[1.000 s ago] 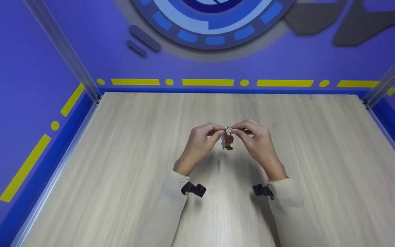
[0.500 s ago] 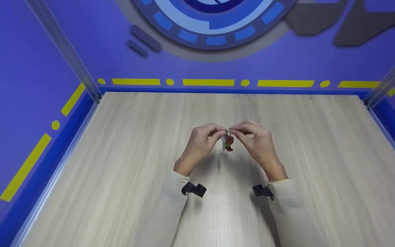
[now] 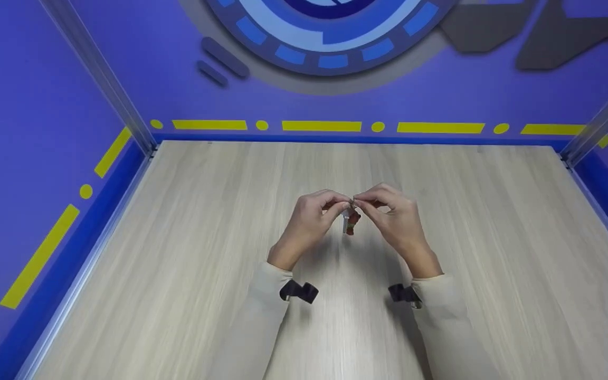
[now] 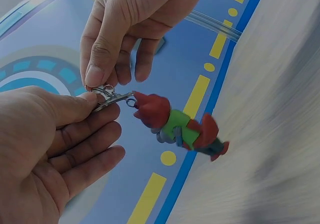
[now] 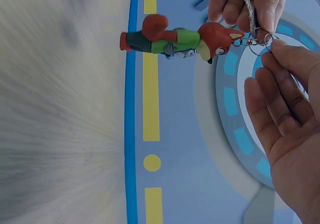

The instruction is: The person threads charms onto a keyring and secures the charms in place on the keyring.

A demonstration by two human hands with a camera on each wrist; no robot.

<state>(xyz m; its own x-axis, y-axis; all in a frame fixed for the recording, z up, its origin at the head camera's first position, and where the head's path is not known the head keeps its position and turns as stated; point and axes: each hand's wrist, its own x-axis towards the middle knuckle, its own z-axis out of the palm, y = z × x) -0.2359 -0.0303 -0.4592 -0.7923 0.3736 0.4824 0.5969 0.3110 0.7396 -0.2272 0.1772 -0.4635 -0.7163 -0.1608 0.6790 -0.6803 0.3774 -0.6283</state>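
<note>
Over the middle of the table, my left hand and right hand meet fingertip to fingertip. A silver key is pinched between my left thumb and fingers. My right thumb and index finger pinch a thin metal key ring; in the right wrist view its loop shows beside the key's end. Whether the key is threaded on the ring is too small to tell. From the ring dangles a fox figurine, red with a green top, by a short metal link. It hangs above the table, touching nothing below.
The pale wood-grain table spreads around both arms. Blue printed panels with yellow dashes stand along its back and sides, joined by metal corner posts. Each wrist wears a black strap mount.
My fingertips have drawn closer together, narrowing the gap between key and ring. The fox figurine has swung and turned slightly beneath them. Both forearms stay almost still.
</note>
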